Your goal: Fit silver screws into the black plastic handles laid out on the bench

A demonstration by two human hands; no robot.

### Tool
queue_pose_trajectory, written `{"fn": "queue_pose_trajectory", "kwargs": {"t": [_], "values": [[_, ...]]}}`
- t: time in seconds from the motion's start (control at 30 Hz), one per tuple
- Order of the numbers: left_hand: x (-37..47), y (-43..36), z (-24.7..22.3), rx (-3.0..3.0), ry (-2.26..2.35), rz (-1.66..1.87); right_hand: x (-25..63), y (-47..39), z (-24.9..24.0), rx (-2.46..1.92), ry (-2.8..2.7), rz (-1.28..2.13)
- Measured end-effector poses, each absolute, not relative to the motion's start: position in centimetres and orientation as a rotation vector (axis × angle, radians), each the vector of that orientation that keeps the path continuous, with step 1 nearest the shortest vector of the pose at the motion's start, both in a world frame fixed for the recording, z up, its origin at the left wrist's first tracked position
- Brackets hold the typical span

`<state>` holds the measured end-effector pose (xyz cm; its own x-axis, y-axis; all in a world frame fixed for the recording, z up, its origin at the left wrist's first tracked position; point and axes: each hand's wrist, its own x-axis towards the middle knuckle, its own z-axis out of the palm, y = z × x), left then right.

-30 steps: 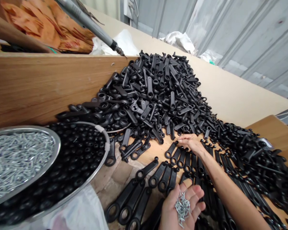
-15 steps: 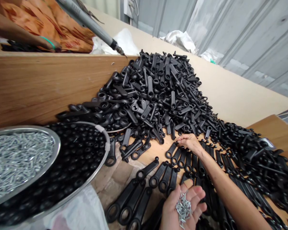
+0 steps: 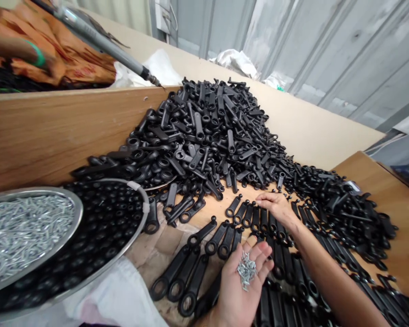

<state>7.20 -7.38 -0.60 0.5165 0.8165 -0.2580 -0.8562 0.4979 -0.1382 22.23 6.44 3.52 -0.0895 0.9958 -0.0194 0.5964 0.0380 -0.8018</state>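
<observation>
My left hand (image 3: 236, 290) is palm up near the bottom centre, cupping a small heap of silver screws (image 3: 247, 271). Above and to its right, my right hand (image 3: 276, 207) has thumb and fingers pinched together at the knob end of a black lever in the upper row (image 3: 247, 214). Anything between those fingertips is too small to make out. More black levers with ring ends (image 3: 160, 287) lie around my left hand, and further rows pass beneath my right forearm.
A big pile of black levers (image 3: 204, 136) rises behind the rows. On the left, a metal bowl of screws (image 3: 75, 200) rests over a larger tray of black knobs (image 3: 146, 200). A grey power screwdriver (image 3: 112, 47), a wooden board (image 3: 54, 131) and another person's arm (image 3: 7, 47) are beyond.
The view has shifted, moving the pile and bowls left in the picture. My right hand has moved rightward along the upper row, a few knobs over. My left hand still holds the screws.
</observation>
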Motion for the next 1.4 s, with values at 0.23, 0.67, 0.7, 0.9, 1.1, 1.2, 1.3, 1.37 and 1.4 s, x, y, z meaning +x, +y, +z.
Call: {"fn": "queue_pose_trajectory", "kwargs": {"t": [0.23, 0.67, 0.7, 0.9, 1.1, 1.2, 1.3, 1.37, 1.4], "values": [[7.6, -7.8, -0.2, -0.12, 0.148, 0.995, 24.0, -7.4, 6.4, -1.383, -2.115, 0.628], [9.9, -11.2, 1.3, 0.031, 0.189, 0.899, 22.4, -19.6, 5.7, -1.168, -2.167, 0.094], [9.9, -12.0, 1.3, 0.023, 0.203, 0.867, 22.2, -19.9, 5.5, -1.178, -2.179, 0.049], [8.8, -17.3, 0.6, -0.09, 0.308, 0.647, 20.2, -22.1, 3.0, -1.319, -2.295, -0.097], [6.5, -20.2, -1.1, -0.173, 0.389, 0.611, 17.3, -23.6, -1.3, -1.28, -2.288, 0.084], [5.8, -20.7, -1.9, -0.174, 0.482, 0.648, 16.4, -23.6, -3.1, -1.206, -2.317, 0.173], [5.5, -20.8, -2.7, -0.149, 0.547, 0.671, 16.1, -23.4, -4.0, -1.188, -2.329, 0.224], [5.5, -20.6, -3.0, -0.157, 0.536, 0.671, 16.1, -23.1, -4.0, -1.185, -2.323, 0.224], [5.6, -20.5, -3.0, -0.166, 0.515, 0.676, 16.1, -22.9, -3.9, -1.178, -2.318, 0.213]]}}
